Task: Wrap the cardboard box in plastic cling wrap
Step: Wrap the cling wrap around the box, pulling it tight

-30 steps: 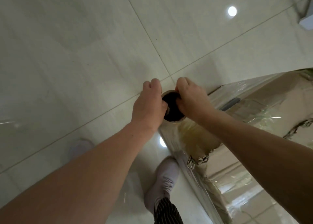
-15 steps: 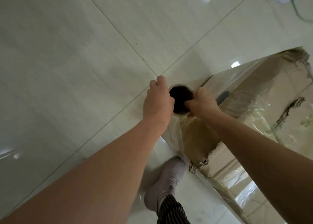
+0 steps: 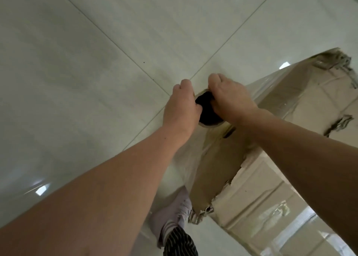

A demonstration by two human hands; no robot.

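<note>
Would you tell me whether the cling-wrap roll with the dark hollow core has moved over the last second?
Yes: the roll has shifted rightward along the brown cardboard box, nearer its dark handle slot.

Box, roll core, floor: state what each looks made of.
Box: brown cardboard, matte, with torn ragged edges, under glossy clear film. Roll core: probably a cardboard tube, pale rim round a dark hollow. Floor: polished tile, likely ceramic; grout lines and lamp reflections show.
</note>
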